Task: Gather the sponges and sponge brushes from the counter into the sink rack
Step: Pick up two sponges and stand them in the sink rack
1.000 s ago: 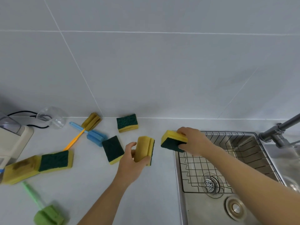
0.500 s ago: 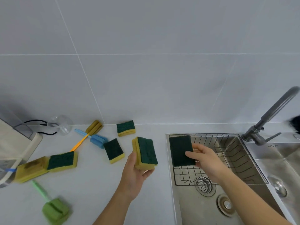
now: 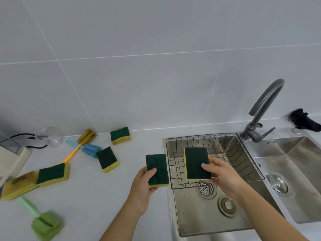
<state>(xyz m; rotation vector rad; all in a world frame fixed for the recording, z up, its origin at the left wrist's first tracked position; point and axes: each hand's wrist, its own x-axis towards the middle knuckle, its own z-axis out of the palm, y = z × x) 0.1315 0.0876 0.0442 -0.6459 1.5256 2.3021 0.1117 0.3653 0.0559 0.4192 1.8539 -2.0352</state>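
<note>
Partly legible lettering (image 3: 270, 142) stamped behind sink, unreadable. Left hand (image 3: 141, 186) pinching sponge (image 3: 156, 169); right hand (image 3: 224, 176) pinching another sponge (image 3: 197, 163) over rack (image 3: 225, 148). Appliance (image 3: 10, 159) cropped at left edge.

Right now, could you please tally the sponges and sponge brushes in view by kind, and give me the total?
Sponges in hands: 2, left and right
Sponges on counter: 4
Sponge brushes: 3, orange-handled, blue, green
Total: 9
</note>
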